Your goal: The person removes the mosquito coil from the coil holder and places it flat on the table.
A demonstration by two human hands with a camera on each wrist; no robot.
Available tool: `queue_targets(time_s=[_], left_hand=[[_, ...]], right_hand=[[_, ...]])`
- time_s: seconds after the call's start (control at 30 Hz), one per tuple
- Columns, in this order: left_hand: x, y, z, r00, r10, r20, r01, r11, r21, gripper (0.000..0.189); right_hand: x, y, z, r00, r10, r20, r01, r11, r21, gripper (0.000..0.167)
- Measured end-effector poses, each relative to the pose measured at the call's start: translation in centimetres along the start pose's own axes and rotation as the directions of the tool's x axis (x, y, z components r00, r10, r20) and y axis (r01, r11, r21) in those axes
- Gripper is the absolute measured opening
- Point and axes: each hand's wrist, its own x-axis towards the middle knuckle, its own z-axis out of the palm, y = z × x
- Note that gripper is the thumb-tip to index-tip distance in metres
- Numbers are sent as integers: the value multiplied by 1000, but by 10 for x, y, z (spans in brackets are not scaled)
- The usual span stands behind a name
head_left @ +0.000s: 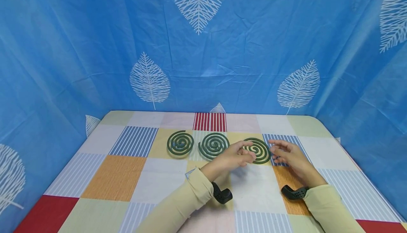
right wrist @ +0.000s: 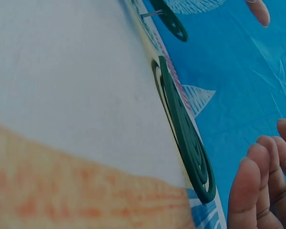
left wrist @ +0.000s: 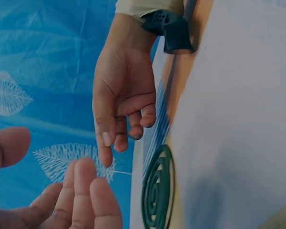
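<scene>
Beyond the released fingers of the left hand (head_left: 231,157) and right hand (head_left: 294,159), three green coils (head_left: 214,145) are set on the desk (head_left: 254,192).

Creased, glossy blue sheeting (head_left: 254,21), printed with white, open-veined leaf motifs (head_left: 299,84), hangs behind and along both sides of the round-cornered, patchwork-patterned worktop (head_left: 162,180). Plain squares (head_left: 114,178) of white, pale green, orange and red alternate with blue-and-white stripes (head_left: 133,141); a red-and-white striped patch (head_left: 210,121) lies midway along the far edge.
</scene>
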Motion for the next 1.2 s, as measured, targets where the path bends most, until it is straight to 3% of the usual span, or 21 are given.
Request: queue_targets(time_s=[0.27,0.47,0.63,0.8,0.93,1.2], left_hand=[[-6,17,-15,997,29,76,-37,994,102,54],[-11,27,-26,990,56,127,-81,977,195,50],[-15,34,-38,981,96,167,-137,958,253,49],[-18,39,-51,973,147,176,-190,946,261,50],[-21,45,-60,962,192,196,-242,931,274,51],[-35,59,-77,929,281,239,-346,889,299,52]], right_hand=[[-1,-11,4,998,-61,-4,61,997,-38,49],[-5,-20,8,990,-141,9,141,990,-23,32],[-9,-26,13,968,-244,57,243,970,23,36],[-10,-28,19,930,-354,99,353,935,34,44],[-10,-31,23,911,-402,96,405,914,-19,43],[-13,-39,28,910,-404,91,412,906,-97,44]])
